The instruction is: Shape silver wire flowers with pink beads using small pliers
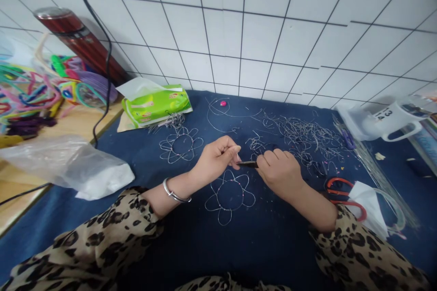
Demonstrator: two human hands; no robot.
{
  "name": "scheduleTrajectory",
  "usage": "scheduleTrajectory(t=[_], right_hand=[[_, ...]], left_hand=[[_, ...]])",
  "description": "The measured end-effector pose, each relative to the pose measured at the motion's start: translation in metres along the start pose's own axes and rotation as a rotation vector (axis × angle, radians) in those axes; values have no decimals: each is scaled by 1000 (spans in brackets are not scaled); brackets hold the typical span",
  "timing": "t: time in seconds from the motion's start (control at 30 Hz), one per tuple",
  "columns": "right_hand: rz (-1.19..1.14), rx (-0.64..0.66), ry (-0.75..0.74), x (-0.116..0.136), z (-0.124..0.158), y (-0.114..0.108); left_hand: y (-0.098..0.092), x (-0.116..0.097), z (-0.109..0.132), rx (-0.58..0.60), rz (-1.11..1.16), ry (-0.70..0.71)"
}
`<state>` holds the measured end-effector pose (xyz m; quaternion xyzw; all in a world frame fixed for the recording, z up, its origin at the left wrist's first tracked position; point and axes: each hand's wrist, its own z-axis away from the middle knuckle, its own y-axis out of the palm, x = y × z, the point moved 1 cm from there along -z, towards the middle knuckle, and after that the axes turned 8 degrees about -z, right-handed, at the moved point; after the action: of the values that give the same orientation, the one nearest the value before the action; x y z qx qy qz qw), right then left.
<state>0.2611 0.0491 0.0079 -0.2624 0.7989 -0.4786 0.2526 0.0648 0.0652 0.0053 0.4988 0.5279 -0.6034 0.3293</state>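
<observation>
"In the head view, what are the hands doing?"

"The left hand (218, 157) pinches what looks like a thin wire (238, 156), its grip narrow, thumb against fingers. The right hand (282, 170) has its grip closed around a dark tool (248, 164), whose tip reaches the left fingertips."

"And below them?"

"A beaded wire flower (231, 209) lies flat on the blue-covered worktop (273, 245). A second wire flower (171, 148) lies to its upper left."

"Which containers do you see?"

"A green tissue pack (160, 104), with a white tissue (139, 87) sticking out of its top. Left and nearer, a clear plastic bag (58, 159) has a white lump (107, 181) at its end; I can't tell what that is."

"Any for drinks?"

"A red flask (80, 41) with a silver top, by the tiled wall (225, 27), contents hidden. At far right there's a white mug (396, 120) marked 13 and 14; what it holds is too blurred to tell."
</observation>
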Motion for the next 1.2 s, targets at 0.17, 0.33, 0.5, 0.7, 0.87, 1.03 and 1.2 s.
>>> scheduleTrajectory(t=[0.17,0.33,0.5,0.7,0.87,1.03,1.2], right_hand=[[-25,12,27,2,0,0],[-35,6,35,2,1,1],[-48,19,34,1,2,1],[-94,50,14,5,-1,-2],[-105,69,20,6,-1,-1],[-129,79,43,6,0,2],[-141,69,123,6,3,6]], left_hand=[[0,0,1,-17,4,9],[1,0,1,-14,6,9],[0,0,2,-11,-36,8],[-3,-6,1,43,-149,48],[-5,-9,2,46,-189,65],[-4,-5,1,42,-141,55],[-1,1,0,-40,-19,37]])
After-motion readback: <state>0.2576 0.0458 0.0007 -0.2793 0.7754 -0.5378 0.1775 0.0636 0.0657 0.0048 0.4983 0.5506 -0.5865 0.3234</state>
